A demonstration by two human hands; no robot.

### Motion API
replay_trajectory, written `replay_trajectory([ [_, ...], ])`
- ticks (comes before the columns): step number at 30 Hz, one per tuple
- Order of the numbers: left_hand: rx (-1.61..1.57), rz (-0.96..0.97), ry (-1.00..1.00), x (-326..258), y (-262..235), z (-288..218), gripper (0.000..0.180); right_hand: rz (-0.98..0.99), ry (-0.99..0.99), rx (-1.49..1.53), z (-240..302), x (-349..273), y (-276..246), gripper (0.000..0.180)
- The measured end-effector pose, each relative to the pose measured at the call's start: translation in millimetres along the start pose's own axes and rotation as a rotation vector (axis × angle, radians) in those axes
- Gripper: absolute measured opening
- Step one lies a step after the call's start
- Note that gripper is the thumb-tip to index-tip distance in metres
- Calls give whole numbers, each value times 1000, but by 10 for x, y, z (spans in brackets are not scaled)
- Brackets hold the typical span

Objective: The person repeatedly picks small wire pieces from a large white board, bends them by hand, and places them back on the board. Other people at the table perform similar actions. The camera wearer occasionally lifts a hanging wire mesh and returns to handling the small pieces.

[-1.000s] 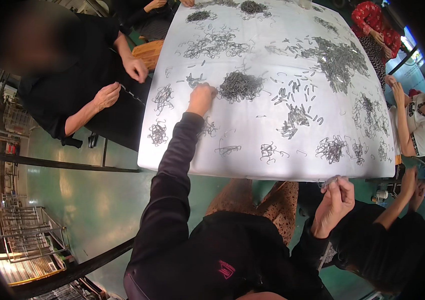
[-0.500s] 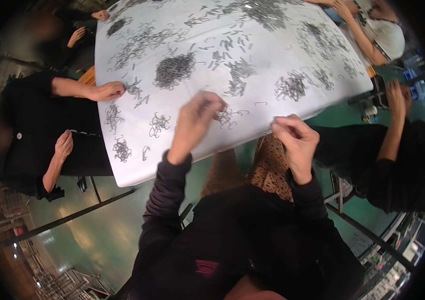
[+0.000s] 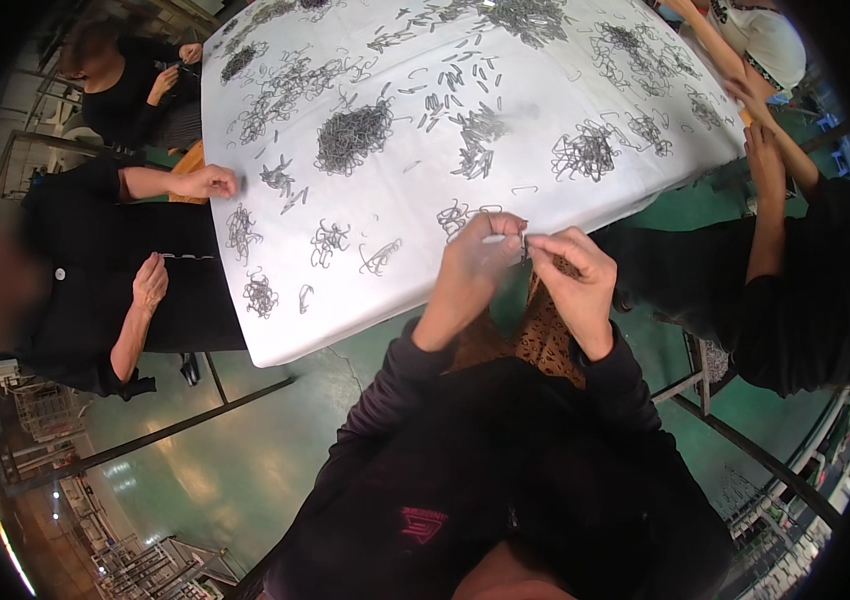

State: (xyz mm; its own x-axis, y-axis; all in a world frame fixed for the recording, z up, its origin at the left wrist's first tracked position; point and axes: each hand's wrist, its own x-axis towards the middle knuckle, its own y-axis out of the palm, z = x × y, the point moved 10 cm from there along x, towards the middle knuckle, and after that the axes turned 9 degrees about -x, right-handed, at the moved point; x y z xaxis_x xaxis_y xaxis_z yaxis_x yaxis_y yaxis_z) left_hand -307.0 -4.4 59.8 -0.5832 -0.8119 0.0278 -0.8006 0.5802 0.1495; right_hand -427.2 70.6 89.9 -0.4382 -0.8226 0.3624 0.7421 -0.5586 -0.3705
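Observation:
My left hand [image 3: 473, 268] and my right hand [image 3: 583, 280] meet just off the front edge of the white-covered table [image 3: 395, 310]. Both are closed in a pinch, their fingertips almost touching. A small dark metal piece [image 3: 524, 246] shows between them; its exact shape is too small to make out. Behind my left hand lies a small pile of bent metal hooks [image 3: 455, 215], partly hidden by that hand. One loose hook [image 3: 525, 189] rests a little to the right. Farther off is a scatter of short straight metal pieces [image 3: 478, 130].
A dense heap of metal pieces [image 3: 355, 138] lies left of centre, a hook pile [image 3: 585, 152] to the right. Smaller hook clusters [image 3: 329, 243] lie at the left. People work at both sides; one hand [image 3: 150, 280] holds a thin linked strip. Metal frame bars [image 3: 155, 435] cross the floor.
My left hand has moved right and nearer, from the hook pile to my right hand. My right hand has shifted slightly left. The view has turned a little.

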Motion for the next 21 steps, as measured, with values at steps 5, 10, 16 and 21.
replay_trajectory([
  [5,-82,-107,-62,-100,-12,119,12,31,-53,1,28,74,-25,22],
  [10,-172,-94,-13,-202,-40,40,9,116,192,121,-622,596,173,18],
  [16,-196,-104,-59,-277,-93,67,10,338,13,-459,-1307,1146,1256,12],
  [21,-159,-133,-76,-334,-167,120,11,321,-89,-522,-1363,1188,1550,8],
])
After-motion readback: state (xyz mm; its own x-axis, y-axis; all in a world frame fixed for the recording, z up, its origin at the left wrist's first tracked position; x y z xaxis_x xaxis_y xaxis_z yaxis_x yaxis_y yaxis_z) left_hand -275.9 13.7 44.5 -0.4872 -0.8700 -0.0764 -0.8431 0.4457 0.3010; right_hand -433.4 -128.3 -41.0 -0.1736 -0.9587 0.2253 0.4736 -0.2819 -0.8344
